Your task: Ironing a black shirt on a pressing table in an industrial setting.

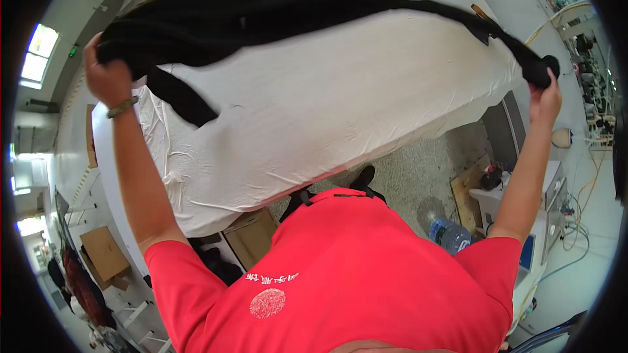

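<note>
A black garment (255,16) stretches in the air between my two raised, wide-spread arms, above a table covered in white cloth (327,98). My left hand (110,75) grips its bunched left end, and a narrow black flap hangs below that hand. At the far right end, my right hand (546,99) is closed on a gathered bit of the same garment. The middle of the garment is blurred by motion. Its exact kind of clothing cannot be made out.
A large clear water bottle (450,235) stands on the floor to my right, by a white cabinet (536,202). Below the table's near edge is a cardboard box (252,238). Another cardboard box (104,253) lies at left. Cables (582,222) hang along the right wall.
</note>
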Demonstrator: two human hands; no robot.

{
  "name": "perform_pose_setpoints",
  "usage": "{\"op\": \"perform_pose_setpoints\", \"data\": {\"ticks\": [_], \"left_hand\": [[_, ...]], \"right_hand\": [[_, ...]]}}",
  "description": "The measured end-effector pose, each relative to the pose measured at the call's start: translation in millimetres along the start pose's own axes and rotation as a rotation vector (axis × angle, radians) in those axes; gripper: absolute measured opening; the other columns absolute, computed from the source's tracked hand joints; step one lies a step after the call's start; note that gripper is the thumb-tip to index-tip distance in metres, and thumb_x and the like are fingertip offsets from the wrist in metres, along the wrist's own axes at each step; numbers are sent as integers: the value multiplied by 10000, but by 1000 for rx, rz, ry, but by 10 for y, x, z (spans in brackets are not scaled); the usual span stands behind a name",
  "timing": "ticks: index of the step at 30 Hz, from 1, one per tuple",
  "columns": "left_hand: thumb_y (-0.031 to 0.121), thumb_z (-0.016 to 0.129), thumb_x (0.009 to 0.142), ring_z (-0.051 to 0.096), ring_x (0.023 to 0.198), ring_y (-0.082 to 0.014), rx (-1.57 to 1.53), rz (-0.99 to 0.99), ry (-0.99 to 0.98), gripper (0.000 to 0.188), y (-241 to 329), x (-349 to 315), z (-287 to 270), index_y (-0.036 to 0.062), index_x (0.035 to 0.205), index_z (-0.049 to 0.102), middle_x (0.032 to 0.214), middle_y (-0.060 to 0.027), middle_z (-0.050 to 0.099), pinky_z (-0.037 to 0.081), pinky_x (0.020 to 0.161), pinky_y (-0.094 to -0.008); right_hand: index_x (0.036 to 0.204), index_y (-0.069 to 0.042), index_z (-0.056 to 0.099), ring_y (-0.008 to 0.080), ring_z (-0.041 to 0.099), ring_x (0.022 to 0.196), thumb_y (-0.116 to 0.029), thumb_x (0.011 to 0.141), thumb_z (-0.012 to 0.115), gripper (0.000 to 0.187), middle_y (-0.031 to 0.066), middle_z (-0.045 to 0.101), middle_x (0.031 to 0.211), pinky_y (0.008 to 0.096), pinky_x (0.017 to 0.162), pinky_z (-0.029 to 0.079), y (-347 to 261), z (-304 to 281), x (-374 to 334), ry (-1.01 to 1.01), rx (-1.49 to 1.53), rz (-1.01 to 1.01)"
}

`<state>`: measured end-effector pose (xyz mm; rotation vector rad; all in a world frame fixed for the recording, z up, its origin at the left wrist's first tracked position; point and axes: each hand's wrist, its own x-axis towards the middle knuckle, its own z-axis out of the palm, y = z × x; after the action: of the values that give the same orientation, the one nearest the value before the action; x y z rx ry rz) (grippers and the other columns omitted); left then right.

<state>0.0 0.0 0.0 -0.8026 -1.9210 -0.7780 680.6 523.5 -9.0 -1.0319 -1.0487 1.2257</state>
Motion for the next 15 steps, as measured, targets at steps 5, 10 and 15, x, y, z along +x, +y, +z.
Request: {"op": "perform_pose_setpoints", "data": {"ticks": [5, 10, 15], "left_hand": [[78, 652, 900, 704, 1119, -268, -25, -36, -92, 346, 916, -488, -480, 127, 1239, 705, 1212, -92, 733, 537, 963, -359], [124, 810, 857, 714, 889, -228, -261, 56, -733, 326, 2459, -1779, -486, 76, 1165, 715, 994, -94, 719, 567, 760, -346], [161, 750, 916, 726, 874, -194, -407, -310, -1064, 290, 2984, -2898, -194, 65, 1187, 712, 1073, -103, 733, 567, 730, -339]], "right_hand": [[1386, 38, 603, 278, 694, 1149, -206, 1018, 634, 442, 160, 663, 1340, 395, 970, 572, -249, -487, 762, -148, 23, -119], [1331, 18, 647, 264, 725, 1048, -243, 1022, 649, 405, 131, 735, 1174, 388, 937, 580, 189, -1751, 2119, -188, 130, -4], [1284, 23, 666, 256, 726, 990, -257, 1007, 689, 395, 118, 735, 1138, 390, 906, 586, 289, -2460, 2678, -45, 46, 26]]}}
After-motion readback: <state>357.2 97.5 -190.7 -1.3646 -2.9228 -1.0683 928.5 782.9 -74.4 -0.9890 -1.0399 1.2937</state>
